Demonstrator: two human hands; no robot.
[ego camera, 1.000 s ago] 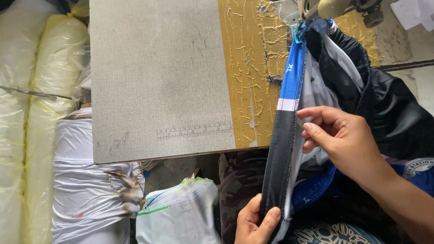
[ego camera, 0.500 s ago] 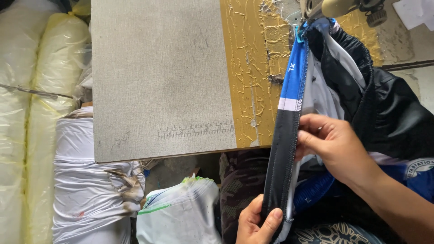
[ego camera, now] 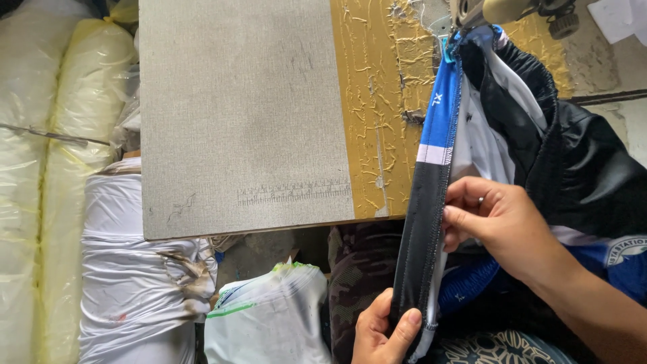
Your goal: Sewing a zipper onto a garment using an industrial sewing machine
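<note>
Head view: black-and-blue garment band (ego camera: 431,202) stretched taut from sewing machine head (ego camera: 499,10) down past table edge. Left hand (ego camera: 384,334) pinches band's lower end, thumb over fabric. Right hand (ego camera: 502,226) grips band mid-length, fingers curled on its edge. Grey-and-yellow worktable (ego camera: 242,114) left of band; plastic-wrapped fabric rolls (ego camera: 47,182) beyond.

Clear plastic-wrapped fabric rolls (ego camera: 47,168) stacked far left, pale yellow-white. White plastic-wrapped bundle (ego camera: 135,276) near left. Open white bag (ego camera: 273,317) near centre. Small white size mark (ego camera: 437,100) on blue band, right.
</note>
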